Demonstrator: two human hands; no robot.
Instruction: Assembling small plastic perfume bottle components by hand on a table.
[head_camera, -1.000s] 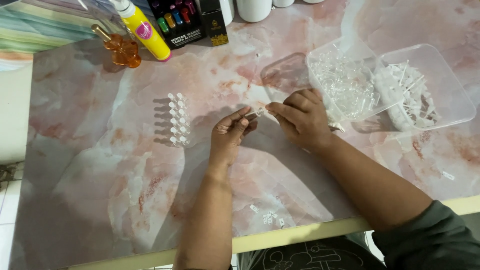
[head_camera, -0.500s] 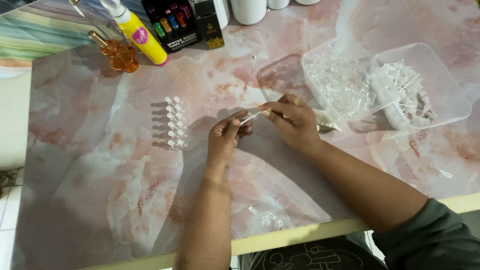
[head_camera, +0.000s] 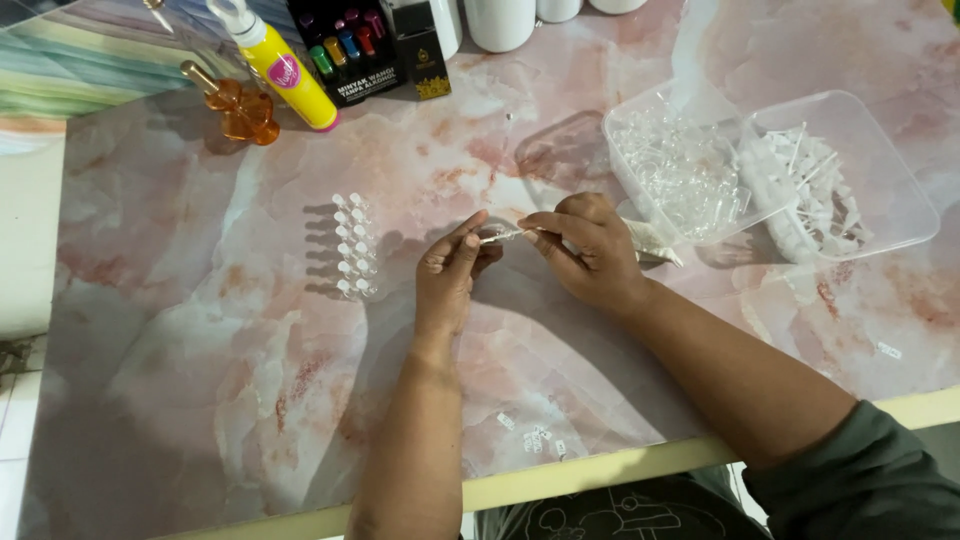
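1. Your left hand hovers low over the counter, near its middle, with thumb and forefinger pinched shut on one end of a small clear vial.
2. Your right hand meets it from the right; its fingers are closed on the other end of the same vial, so the piece spans the short gap between both hands.
3. The vial lies roughly level, just above the counter, and is too small to show whether a cap or stick is on it.
4. Just left of your left hand stand two short rows of vials with white tops, upright and close together.
5. Behind your right hand sit two clear tubs side by side: the near tub holds a heap of clear pieces, the far tub holds white sticks.
6. A loose white piece lies at the near tub's base, touching your right hand's back edge or just beside it; you cannot tell which.
7. At the far left edge lie a yellow bottle, tilted, and an orange glass bottle beside it.
8. A dark box of small coloured bottles stands just right of the yellow bottle.
9. Small clear scraps lie near the counter's front edge.
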